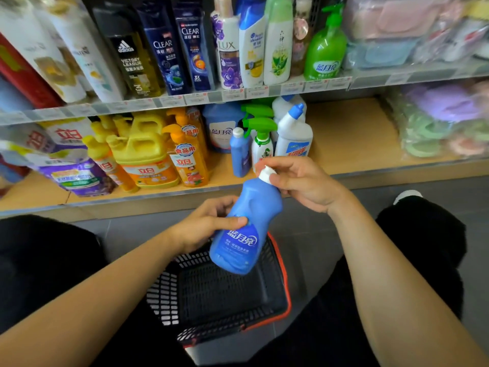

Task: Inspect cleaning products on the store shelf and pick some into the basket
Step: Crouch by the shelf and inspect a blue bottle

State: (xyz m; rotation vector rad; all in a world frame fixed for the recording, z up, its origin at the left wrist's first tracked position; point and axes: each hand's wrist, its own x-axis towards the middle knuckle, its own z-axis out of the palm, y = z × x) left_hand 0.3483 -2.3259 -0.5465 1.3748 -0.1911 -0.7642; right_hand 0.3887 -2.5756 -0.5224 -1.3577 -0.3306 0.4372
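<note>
A blue detergent bottle (244, 229) with a white cap hangs tilted above the black basket (275, 298), label toward me. My left hand (209, 223) grips its body from the left, thumb on the front. My right hand (299, 181) pinches the white cap at the top. The basket sits on the floor between my knees, and nothing shows inside it. On the lower shelf (344, 144) behind stand another blue bottle (239, 152), a green-trigger spray bottle (262, 144) and a white toilet cleaner bottle (293, 133).
Yellow and orange dish soap jugs (148, 154) and purple bags (76, 176) fill the lower shelf's left. Shampoo bottles (185, 49) and a green pump bottle (325, 46) line the upper shelf. Bagged soft goods (436, 123) lie at right. Bare shelf board sits right of the cleaners.
</note>
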